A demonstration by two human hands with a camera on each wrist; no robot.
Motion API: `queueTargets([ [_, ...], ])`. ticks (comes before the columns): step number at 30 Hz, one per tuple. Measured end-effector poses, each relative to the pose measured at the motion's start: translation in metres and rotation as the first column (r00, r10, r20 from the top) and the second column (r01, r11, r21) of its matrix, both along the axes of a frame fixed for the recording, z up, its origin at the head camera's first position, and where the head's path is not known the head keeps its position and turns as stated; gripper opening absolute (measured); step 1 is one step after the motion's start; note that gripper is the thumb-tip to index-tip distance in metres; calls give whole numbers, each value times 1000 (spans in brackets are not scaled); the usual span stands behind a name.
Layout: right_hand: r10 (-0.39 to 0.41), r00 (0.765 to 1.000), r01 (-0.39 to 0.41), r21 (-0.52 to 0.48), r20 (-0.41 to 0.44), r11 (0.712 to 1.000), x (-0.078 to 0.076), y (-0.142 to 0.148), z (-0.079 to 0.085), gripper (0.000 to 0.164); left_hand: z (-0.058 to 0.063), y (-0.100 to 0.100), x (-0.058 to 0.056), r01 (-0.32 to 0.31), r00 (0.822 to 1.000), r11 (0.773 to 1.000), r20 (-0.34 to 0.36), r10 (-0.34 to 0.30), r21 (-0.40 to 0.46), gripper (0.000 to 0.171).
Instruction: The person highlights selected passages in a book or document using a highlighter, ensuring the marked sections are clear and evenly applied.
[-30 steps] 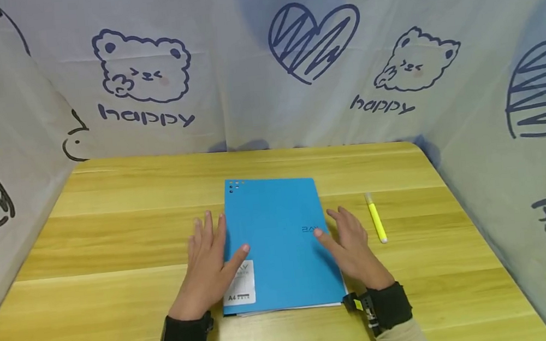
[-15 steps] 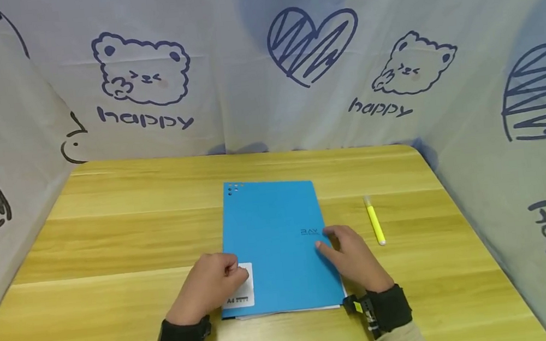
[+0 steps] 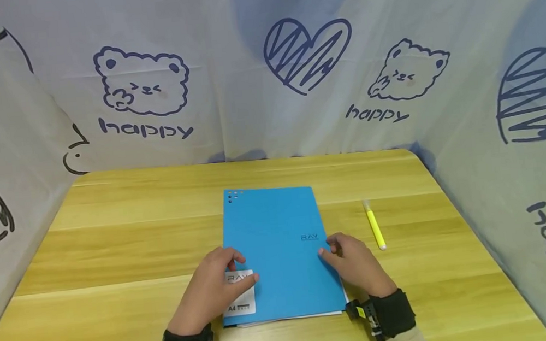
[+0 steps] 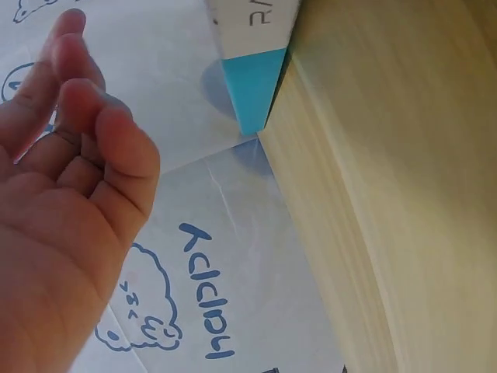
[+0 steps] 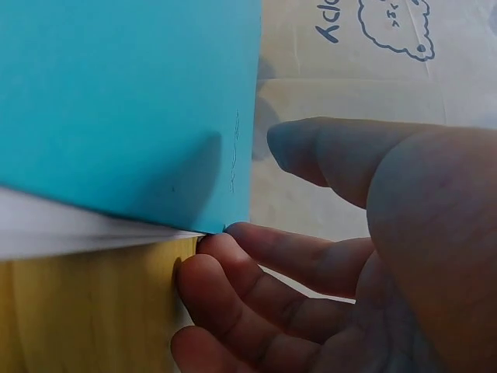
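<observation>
A blue A4 file folder [image 3: 278,219] lies on the table in the head view, with white papers showing along its near and right edges. A white label [image 3: 246,302] sits at its lower left corner. My left hand [image 3: 206,295] hovers over that corner, fingers loosely bent and thumb apart; in the left wrist view the hand [image 4: 58,210] holds nothing. At the folder's right edge is my right hand [image 3: 359,265]. The right wrist view shows its fingertips [image 5: 229,249] touching the edge of the folder [image 5: 132,101], while the thumb stands off the cover.
A yellow marker [image 3: 375,225] lies on the wooden table [image 3: 127,250], right of the folder. White cloth [image 3: 235,86] printed with bears and hearts hangs behind the table and along both sides.
My left hand's straight fingers first curled into a fist, then loosened, over the label. My right hand's fingers have bent in against the folder's right edge. The folder stays in place.
</observation>
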State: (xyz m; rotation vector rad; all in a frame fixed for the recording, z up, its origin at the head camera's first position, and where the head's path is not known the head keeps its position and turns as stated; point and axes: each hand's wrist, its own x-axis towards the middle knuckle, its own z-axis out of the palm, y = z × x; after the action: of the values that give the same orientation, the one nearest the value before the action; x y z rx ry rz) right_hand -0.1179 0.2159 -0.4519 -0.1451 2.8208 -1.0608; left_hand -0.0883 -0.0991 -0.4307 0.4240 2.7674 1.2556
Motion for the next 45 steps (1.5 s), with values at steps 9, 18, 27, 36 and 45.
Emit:
queueTargets([
  [9,-7,1000,7,4,4,1000,0,2,-6,38,-2,4,2,-3,1000,1000,-3,3,-3,41],
  [18,-30,999,29,20,41,999,2,4,-12,41,-7,10,9,-10,999,1000,30,11,-6,45],
  [27,-46,997,46,12,57,999,4,2,-8,39,-8,5,11,20,1000,995,7,-19,-98,76],
  [36,-100,991,97,49,86,994,7,3,-2,33,-6,10,16,87,985,981,165,-58,-172,91],
  [45,-96,993,93,38,67,995,5,3,0,29,-7,15,20,103,979,983,191,-74,-149,104],
])
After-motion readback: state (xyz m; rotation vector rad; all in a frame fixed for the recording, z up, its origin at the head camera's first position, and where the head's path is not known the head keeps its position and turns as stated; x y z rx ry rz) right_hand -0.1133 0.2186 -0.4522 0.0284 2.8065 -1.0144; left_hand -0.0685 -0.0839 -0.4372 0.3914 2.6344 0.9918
